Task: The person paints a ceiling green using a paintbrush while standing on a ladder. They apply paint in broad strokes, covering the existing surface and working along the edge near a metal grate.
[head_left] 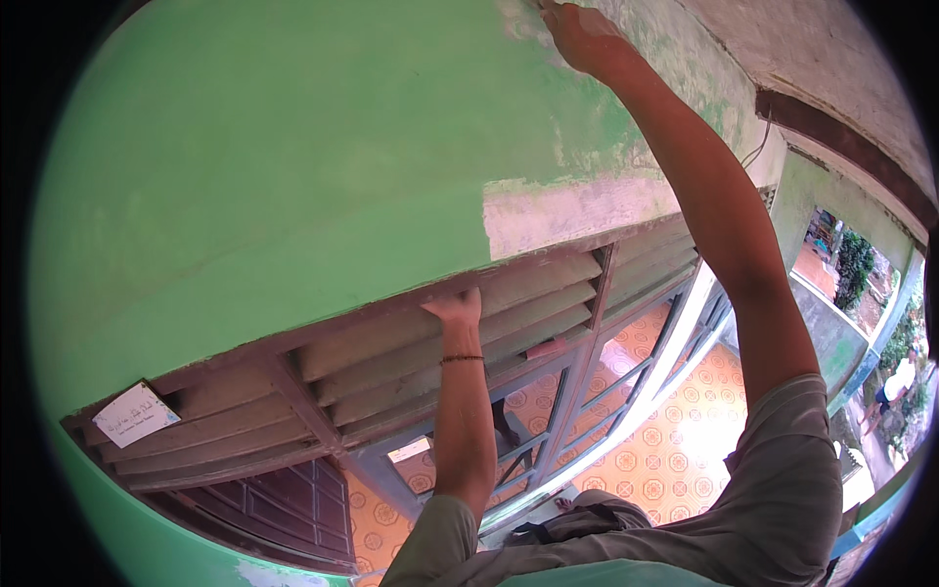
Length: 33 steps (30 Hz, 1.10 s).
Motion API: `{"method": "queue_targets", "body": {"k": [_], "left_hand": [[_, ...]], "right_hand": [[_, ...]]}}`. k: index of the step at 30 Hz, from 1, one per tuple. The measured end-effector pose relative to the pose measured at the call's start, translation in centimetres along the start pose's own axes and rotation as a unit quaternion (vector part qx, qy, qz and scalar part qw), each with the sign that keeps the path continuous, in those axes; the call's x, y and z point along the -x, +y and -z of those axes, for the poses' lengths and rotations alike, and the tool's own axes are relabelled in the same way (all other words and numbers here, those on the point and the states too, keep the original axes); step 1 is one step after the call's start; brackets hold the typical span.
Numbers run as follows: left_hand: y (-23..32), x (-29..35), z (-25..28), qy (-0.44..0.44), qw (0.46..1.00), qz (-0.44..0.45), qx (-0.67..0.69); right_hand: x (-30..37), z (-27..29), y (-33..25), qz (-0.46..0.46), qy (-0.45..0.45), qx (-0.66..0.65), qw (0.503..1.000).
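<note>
My left hand (457, 307) is raised to the brown wooden vent frame (381, 305) under the green wall. Its fingers curl in over the frame's upper edge, just above the slats (528, 318), and are partly hidden. A thin dark bracelet (462, 358) circles that wrist. Stretched far up, my right hand (585, 37) is against the green wall (293, 127), beside a patch of worn paint (528, 22). Its fingers look closed, but the picture's top edge cuts them off, so anything they hold cannot be made out.
A bare, pale strip (577, 210) runs above the vent. A white card (135, 415) is fixed at the vent's left end. Glass window panes (533, 401) and a dark panelled door (284, 504) lie below. Patterned orange tiles (665, 460) cover the floor far beneath me.
</note>
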<state>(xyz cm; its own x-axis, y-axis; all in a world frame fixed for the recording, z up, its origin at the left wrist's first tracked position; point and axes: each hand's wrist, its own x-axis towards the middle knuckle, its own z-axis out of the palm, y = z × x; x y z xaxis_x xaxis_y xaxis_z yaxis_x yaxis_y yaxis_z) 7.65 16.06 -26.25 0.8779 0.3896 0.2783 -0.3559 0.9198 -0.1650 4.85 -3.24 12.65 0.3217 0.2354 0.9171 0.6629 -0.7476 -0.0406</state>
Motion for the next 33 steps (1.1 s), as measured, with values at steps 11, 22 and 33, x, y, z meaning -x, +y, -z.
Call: {"method": "queue_targets", "body": {"k": [11, 22, 33], "left_hand": [[-0.5, 0.1, 1.5, -0.004, 1.0, 0.028, -0.003], [1.9, -2.5, 5.3, -0.034, 0.993, -0.027, -0.11], [0.2, -0.3, 0.4, -0.009, 0.999, -0.013, -0.044]], "right_hand": [[-3.1, 2.8, 0.2, -0.057, -0.05, 0.084, 0.994], [0.5, -2.2, 1.4, 0.034, -0.002, 0.055, 0.998], [-2.3, -0.8, 0.9, 0.012, 0.046, 0.04, 0.998]]}}
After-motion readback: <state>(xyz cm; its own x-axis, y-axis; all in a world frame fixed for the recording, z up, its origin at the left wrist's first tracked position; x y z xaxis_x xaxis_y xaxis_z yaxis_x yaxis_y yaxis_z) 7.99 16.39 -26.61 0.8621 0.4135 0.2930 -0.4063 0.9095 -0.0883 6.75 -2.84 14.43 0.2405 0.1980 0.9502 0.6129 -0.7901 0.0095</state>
